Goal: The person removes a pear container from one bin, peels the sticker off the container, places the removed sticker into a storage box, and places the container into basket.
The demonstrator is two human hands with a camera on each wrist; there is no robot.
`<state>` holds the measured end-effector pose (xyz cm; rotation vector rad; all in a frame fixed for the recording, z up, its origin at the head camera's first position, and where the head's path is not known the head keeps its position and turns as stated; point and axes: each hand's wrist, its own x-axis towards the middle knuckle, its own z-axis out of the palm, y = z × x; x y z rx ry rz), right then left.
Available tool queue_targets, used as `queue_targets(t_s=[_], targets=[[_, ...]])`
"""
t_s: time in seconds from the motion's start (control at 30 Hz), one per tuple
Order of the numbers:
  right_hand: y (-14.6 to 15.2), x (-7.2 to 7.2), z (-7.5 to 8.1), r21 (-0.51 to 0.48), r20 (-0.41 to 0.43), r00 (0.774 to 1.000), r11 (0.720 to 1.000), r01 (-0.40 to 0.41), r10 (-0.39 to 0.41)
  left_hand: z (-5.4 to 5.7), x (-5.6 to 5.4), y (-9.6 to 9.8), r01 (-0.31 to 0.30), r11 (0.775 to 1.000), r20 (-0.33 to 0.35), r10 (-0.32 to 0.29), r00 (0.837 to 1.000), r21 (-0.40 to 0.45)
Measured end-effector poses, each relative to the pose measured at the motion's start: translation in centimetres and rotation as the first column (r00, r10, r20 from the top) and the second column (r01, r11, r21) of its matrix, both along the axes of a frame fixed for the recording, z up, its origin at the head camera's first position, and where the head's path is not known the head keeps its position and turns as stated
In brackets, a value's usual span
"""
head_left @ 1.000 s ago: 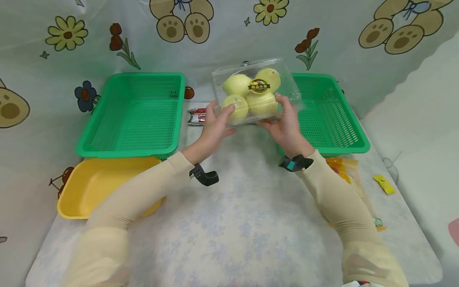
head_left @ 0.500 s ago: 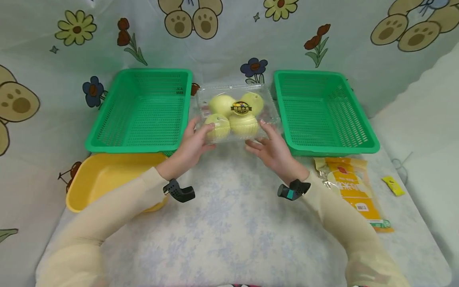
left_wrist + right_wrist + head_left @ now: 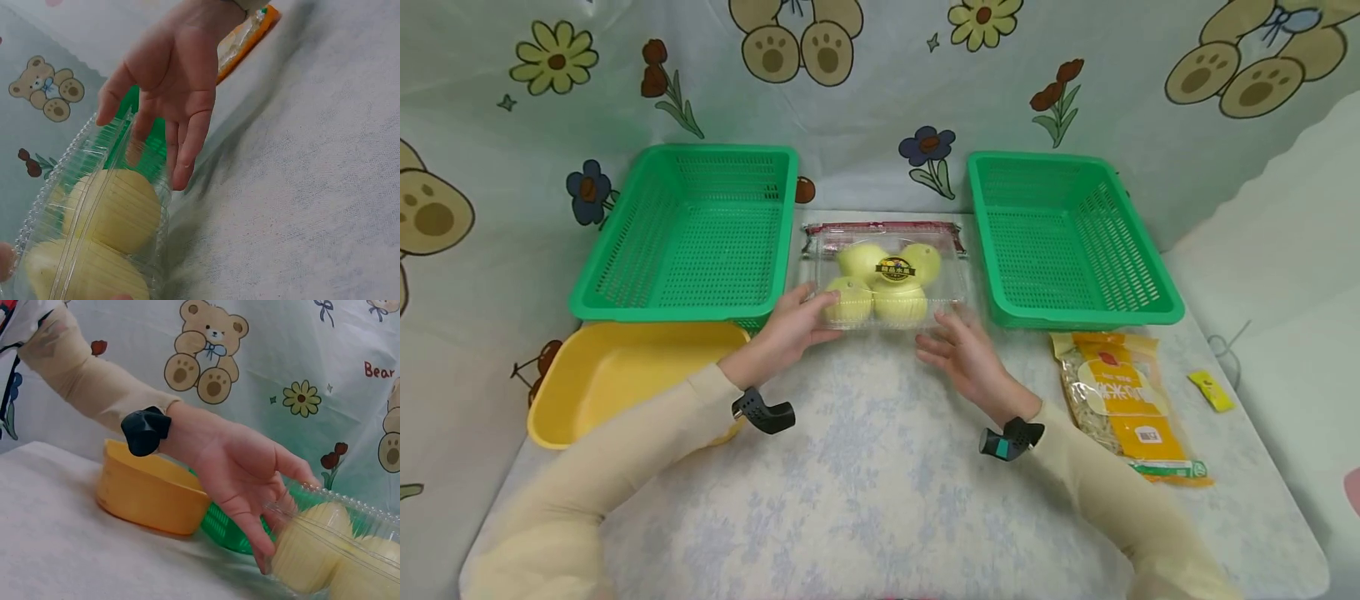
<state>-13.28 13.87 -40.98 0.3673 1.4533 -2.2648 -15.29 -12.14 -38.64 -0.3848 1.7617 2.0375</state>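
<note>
A clear plastic clamshell box (image 3: 943, 283) with several pale yellow-green fruits (image 3: 900, 302) and a round label is low over the table's middle, its back edge overlapping red-edged packets (image 3: 887, 227). I cannot tell whether its base lies flat on the table. My left hand (image 3: 786, 329) grips the box's near left corner, thumb on the lid and fingers at the side; the right wrist view shows this left hand (image 3: 240, 469) too. By the near right corner is my right hand (image 3: 966, 358), slightly blurred. In the left wrist view this right hand (image 3: 178, 81) has loosely extended fingers and its thumb near the rim.
Green baskets stand to the left (image 3: 677, 315) and right (image 3: 1082, 318) of the box. A yellow basin (image 3: 625, 375) sits before the left basket. On the right lie an orange-and-clear food bag (image 3: 1131, 408) and a small yellow sachet (image 3: 1212, 391). A patterned cloth (image 3: 850, 125) hangs behind.
Both hands have brought the fruit box down and toward the near side from a raised, tilted position. The right hand's hold has loosened. The packets behind the box have come into view.
</note>
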Motion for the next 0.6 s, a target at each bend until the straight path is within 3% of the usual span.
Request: queue_targets(t_s=[0.33,0.6], targets=[[1.5,0.6,-1.8,0.165,0.018,1.000,0.986,-0.004,0.001,-1.8,0.6,-0.1,0.047,0.998,0.014,-0.048,0.999,0.039],[1.9,1.0,-2.3,0.171,-0.012,1.000,0.985,0.016,-0.014,-2.3,1.3,-0.1,0.064,0.998,-0.014,-0.064,0.998,0.016]])
